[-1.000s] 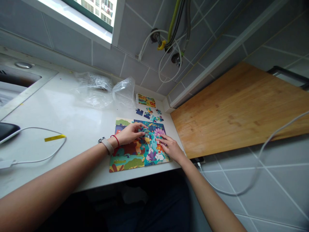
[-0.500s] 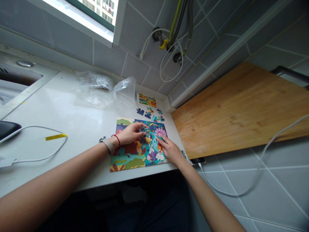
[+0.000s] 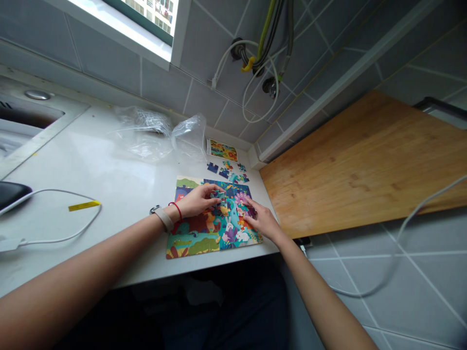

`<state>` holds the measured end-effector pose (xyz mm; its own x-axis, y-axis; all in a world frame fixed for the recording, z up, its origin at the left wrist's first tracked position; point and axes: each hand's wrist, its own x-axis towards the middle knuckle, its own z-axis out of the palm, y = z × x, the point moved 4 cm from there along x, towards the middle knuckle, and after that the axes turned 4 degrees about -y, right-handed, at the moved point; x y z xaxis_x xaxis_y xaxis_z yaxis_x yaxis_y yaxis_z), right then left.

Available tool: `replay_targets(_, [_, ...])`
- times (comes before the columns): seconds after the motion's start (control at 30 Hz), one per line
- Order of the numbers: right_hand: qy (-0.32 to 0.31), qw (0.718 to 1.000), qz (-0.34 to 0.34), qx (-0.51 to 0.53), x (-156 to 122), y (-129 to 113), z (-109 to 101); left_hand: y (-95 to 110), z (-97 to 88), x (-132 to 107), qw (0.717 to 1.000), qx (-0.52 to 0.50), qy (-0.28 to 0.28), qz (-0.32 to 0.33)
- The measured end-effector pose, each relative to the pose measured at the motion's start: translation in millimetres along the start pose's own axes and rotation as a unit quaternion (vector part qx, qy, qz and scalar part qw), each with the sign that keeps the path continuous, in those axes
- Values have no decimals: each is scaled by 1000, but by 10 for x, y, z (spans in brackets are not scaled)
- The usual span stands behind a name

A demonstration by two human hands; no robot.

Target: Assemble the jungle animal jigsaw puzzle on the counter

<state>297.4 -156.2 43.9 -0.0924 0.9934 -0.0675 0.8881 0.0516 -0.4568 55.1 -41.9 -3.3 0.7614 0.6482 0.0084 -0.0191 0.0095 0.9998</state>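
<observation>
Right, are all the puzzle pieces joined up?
No, several loose pieces lie on the counter between the puzzle and the picture card.

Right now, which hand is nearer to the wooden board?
Right. The right hand is at the right part of the puzzle, close to the wooden board; the left hand is farther left, at the puzzle's upper middle.

Left wrist (image 3: 172, 215): pale watch strap (image 3: 164, 219), thin red bracelet (image 3: 177, 210). Dark navy trousers (image 3: 251, 306).
</observation>
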Motion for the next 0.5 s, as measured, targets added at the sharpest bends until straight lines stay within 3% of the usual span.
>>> replay_targets(0.2, [-30, 999, -22, -7, 121, 4, -71, -5, 10, 7, 1000, -8, -9, -12])
replay_targets(0.5, [-93, 993, 26, 71, 318, 184, -52, -7, 12, 10, 1000, -15, -10, -7])
